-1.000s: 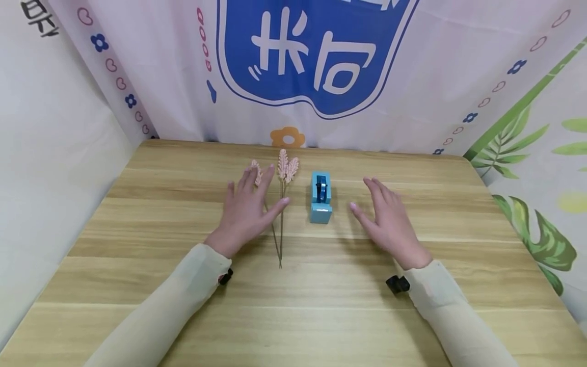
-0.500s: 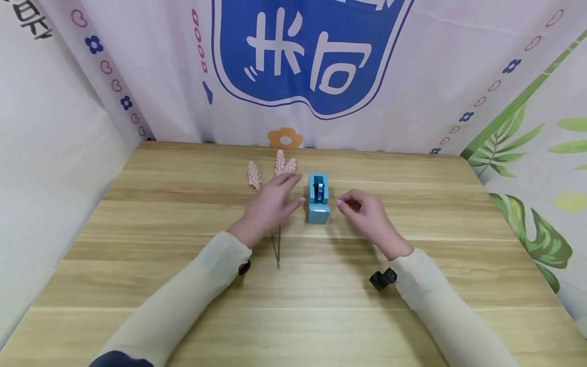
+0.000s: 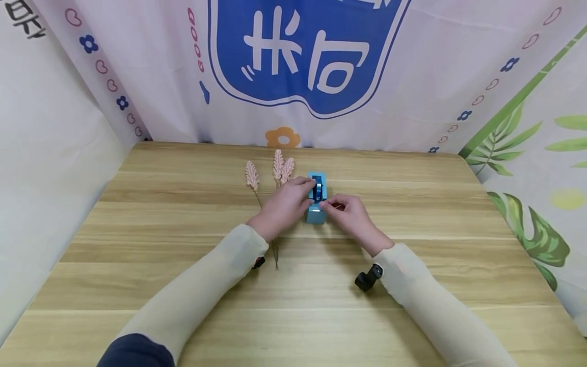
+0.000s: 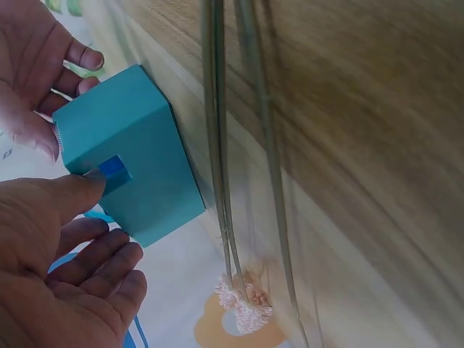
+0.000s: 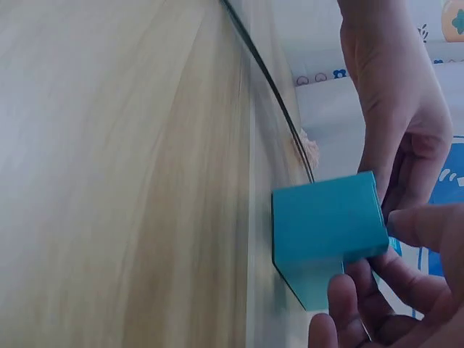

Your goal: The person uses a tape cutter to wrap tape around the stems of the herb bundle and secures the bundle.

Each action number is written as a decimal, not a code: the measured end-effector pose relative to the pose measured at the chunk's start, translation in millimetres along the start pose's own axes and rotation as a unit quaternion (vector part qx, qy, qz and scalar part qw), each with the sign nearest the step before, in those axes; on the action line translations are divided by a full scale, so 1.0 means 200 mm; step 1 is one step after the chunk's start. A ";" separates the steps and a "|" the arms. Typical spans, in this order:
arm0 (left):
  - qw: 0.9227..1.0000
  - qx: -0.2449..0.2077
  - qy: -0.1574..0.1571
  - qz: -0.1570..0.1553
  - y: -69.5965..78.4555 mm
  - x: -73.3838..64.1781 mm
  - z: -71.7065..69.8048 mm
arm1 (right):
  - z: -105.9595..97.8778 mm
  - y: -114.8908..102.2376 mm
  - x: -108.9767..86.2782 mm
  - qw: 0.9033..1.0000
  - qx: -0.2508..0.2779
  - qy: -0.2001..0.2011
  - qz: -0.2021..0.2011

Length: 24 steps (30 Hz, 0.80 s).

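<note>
A turquoise tape dispenser (image 3: 315,216) with a blue-rimmed roll stands on the wooden table. My left hand (image 3: 283,206) is on its left side; the thumb lies at the side notch in the left wrist view, the other fingers loosely bent by the roll. From the right, my right hand (image 3: 352,218) brings thumb and index finger to the cutter edge. In the right wrist view those fingers surround the near corner of the dispenser (image 5: 326,221); I cannot tell whether they pinch the tape end. Left of the dispenser lie pink flower stems (image 3: 251,176), partly beneath my left hand.
Two more pink flower heads (image 3: 278,163) lie near the back of the table (image 3: 192,178), their thin green stems (image 4: 270,138) running toward me. A printed white curtain (image 3: 183,76) hangs behind the table. Each wrist carries a small black camera (image 3: 367,279).
Both hands have moved inward to the tape dispenser, the left passing over the flower stems. My right thumb and index finger have drawn together. The dispenser and flowers stay in place.
</note>
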<state>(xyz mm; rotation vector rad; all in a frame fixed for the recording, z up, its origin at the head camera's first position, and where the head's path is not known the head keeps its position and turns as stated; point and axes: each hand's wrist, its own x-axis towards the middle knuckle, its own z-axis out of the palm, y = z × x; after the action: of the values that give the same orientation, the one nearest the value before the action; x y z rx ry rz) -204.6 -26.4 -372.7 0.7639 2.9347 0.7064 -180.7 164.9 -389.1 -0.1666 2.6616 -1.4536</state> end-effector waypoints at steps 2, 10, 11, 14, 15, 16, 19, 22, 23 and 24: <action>1.000 0.006 -0.001 -0.001 0.00 0.00 0.00 | 0.01 -0.01 0.00 1.000 0.008 0.003 0.008; 1.000 0.017 0.000 0.002 0.00 0.02 0.01 | 0.03 -0.03 0.00 0.996 0.064 0.009 0.062; 1.000 0.019 -0.001 0.003 -0.01 0.02 0.01 | 0.03 -0.03 0.00 0.995 0.075 0.008 0.071; 1.000 0.022 -0.004 0.004 -0.01 0.02 0.01 | 0.03 -0.04 0.00 0.990 0.105 0.004 0.099; 1.000 0.022 -0.005 0.004 -0.01 0.02 0.01 | 0.03 -0.04 0.01 0.988 0.113 0.004 0.107; 1.000 0.021 -0.005 0.004 -0.01 0.03 0.01 | 0.03 -0.04 0.01 0.986 0.119 0.004 0.114; 1.000 0.017 -0.007 0.002 -0.01 0.03 0.01 | 0.03 -0.04 0.02 0.982 0.134 0.005 0.131; 1.000 0.014 -0.009 -0.001 0.00 0.03 0.01 | 0.03 -0.04 0.02 0.978 0.148 0.004 0.144; 1.000 0.013 -0.010 -0.002 0.00 0.03 0.01 | 0.03 -0.04 0.02 0.977 0.153 0.002 0.148; 1.000 0.012 -0.011 -0.003 0.00 0.03 0.01 | 0.03 -0.03 0.02 0.976 0.160 0.000 0.151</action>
<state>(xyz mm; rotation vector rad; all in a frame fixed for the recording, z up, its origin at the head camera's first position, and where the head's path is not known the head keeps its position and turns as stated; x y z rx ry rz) -209.7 -23.4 -373.3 0.7586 2.9303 0.6595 -183.6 155.0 -387.2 0.2531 2.2804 -1.7359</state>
